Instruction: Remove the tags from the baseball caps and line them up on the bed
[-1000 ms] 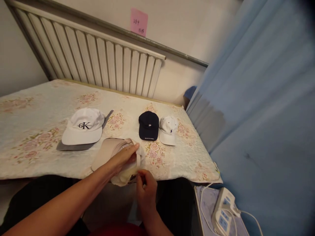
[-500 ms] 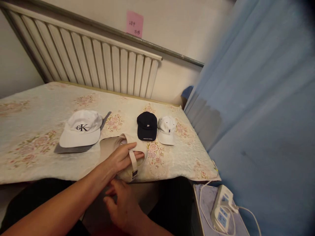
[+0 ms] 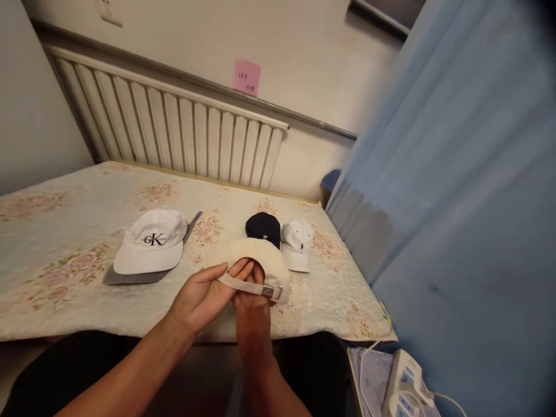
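A beige baseball cap is lifted above the front of the bed, its rear opening and buckled strap facing me. My left hand grips it at the left, fingers passing through the opening behind the strap and thumb outside. From below, my right hand reaches into the cap; its fingers are bent and partly hidden by strap and fabric. Just behind is a black cap, its brim covered by the beige one. A small white cap rests to its right.
On the left of the floral bedspread, a white cap with black letters lies on top of a grey cap. A blue curtain hangs at the right. Below it, a power strip with white cables sits on a small stand.
The beige cap has come up off the bed and turned, strap towards me. My right hand has moved from below my left wrist up into the cap. My view has tilted upward slightly.
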`<state>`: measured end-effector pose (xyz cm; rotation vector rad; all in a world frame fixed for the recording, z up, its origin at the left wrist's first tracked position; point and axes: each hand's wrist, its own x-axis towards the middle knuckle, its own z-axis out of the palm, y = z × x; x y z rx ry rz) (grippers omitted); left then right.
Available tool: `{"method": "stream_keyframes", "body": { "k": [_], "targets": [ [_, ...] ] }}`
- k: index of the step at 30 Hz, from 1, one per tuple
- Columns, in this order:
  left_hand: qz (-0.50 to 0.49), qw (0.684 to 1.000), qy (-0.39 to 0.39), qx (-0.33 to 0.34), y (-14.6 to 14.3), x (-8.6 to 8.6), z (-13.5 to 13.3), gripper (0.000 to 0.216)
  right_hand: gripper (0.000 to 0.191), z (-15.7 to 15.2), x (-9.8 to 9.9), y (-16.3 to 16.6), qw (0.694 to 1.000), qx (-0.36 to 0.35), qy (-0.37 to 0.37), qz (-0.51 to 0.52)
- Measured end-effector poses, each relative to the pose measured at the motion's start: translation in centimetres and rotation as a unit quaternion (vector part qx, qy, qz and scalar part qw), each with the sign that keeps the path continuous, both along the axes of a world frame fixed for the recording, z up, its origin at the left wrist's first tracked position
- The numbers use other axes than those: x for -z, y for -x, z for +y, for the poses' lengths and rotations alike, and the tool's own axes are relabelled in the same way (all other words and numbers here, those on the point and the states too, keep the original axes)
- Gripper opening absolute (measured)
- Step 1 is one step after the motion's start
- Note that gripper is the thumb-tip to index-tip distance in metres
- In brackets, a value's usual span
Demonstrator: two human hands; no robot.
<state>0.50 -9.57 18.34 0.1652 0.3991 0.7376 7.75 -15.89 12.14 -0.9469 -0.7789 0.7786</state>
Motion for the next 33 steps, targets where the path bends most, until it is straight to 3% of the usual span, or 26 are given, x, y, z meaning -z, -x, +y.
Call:
{"method": "stream_keyframes", "body": {
  "k": [3, 6, 10, 16, 22, 33],
  "targets": [
    [-0.019, 1.0, 0.004, -0.013, 0.3, 0.7, 0.2, 0.063, 0.048, 0.0, -1.3, -0.2, 0.991, -0.018, -0.073, 0.113],
    [-0.038, 0.999, 0.013, -0.022, 0.6, 1.0, 0.2, 0.059, 0.049, -0.2, -2.5, -0.4, 0.952, -0.066, -0.14, 0.266],
    [-0.069, 0.997, 0.027, -0.031, 0.8, 0.8, 0.3, 0.055, 0.044, -0.2, -3.4, -1.3, 0.919, -0.106, -0.143, 0.352],
    [-0.099, 0.994, 0.008, -0.039, 1.0, 1.1, 0.7, 0.056, 0.041, -0.4, -4.4, -2.3, 0.91, -0.101, -0.104, 0.39],
    [-0.182, 0.978, -0.045, -0.094, 1.4, 1.2, 1.0, 0.05, 0.042, -0.6, -4.8, -2.9, 0.904, -0.089, -0.092, 0.407],
    [-0.215, 0.971, -0.038, -0.096, 2.2, 1.4, 1.7, 0.047, 0.04, -0.3, -5.1, -3.2, 0.909, -0.037, -0.065, 0.409]
  ]
}}
